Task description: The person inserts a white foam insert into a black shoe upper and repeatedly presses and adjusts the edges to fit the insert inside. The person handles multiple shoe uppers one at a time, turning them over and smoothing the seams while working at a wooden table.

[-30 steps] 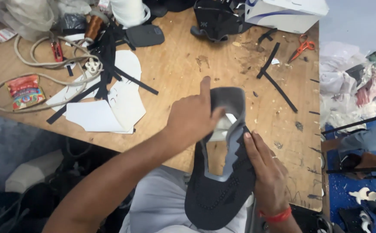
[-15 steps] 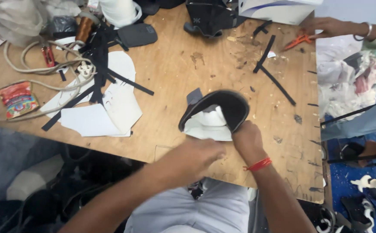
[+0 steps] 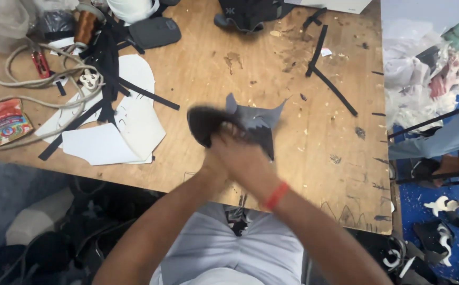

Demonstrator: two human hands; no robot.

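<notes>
From the head view I look straight down on a wooden desk (image 3: 292, 63), and both hands meet just above its near edge. My left hand (image 3: 216, 155) and right hand (image 3: 250, 166) are pressed close together and badly blurred, so I cannot cleanly separate the fingers. Both are closed on a dark shoe upper (image 3: 240, 124), a floppy black and grey piece with pointed flaps sticking up and to the right; the left grip seems wrapped round its rounded black end, the right grip holds the grey part from beneath. A red wristband (image 3: 275, 195) sits on the right wrist.

The piece is held up over the middle of the desk, apart from everything else lying there. To the left lie white paper patterns (image 3: 134, 121) with black strips (image 3: 105, 63) across them, a looped pale cable (image 3: 8, 79) with a white plug (image 3: 89, 80), and a small red packet (image 3: 7, 122). Two more black strips (image 3: 329, 84) lie to the upper right.

In my judgement, working this soft piece well means keeping both grips firm near the edges, turning it slowly so the flaps do not fold under, and staying over bare wood away from the loose strips
</notes>
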